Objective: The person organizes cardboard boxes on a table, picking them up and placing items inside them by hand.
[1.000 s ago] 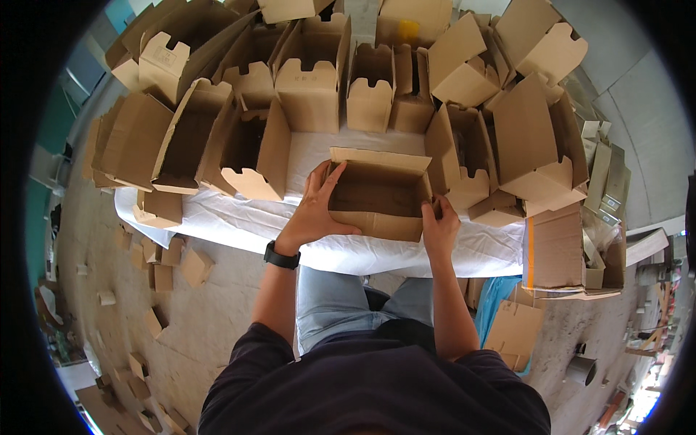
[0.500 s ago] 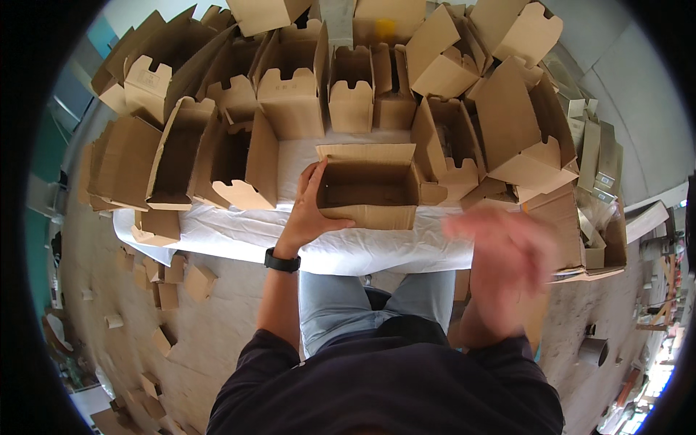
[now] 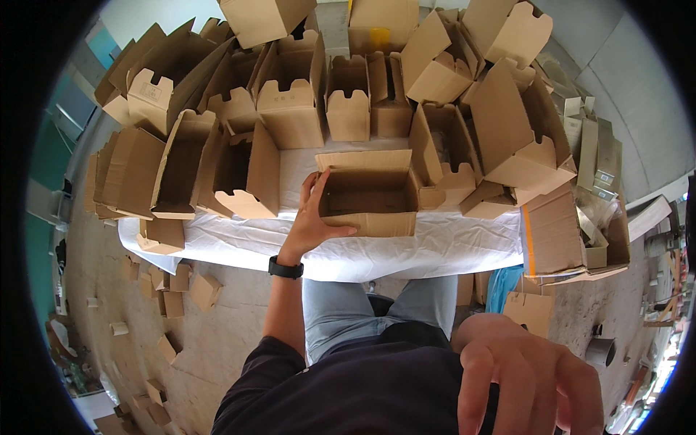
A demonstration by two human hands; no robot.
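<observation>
On the white cloth in front of me sits an open cardboard box (image 3: 370, 225), its inside showing bare brown walls. My left hand (image 3: 312, 217), with a black band on the wrist, grips the box's left end, thumb along the near wall and fingers at the far corner. My right hand (image 3: 525, 377) is raised close to the camera at the lower right, well away from the box. Its fingers hang down apart and nothing shows in them; the fingertips run toward the picture's lower edge.
Open cardboard boxes (image 3: 290, 112) stand in rows behind and on both sides. A large carton (image 3: 554, 232) with pale long boxes is at the right table end. Small cartons (image 3: 172, 303) lie on the floor at left; a blue plastic bag (image 3: 502, 286) hangs below the table.
My right hand has moved from beside the box's right end down and back toward me. My left hand stays on the box.
</observation>
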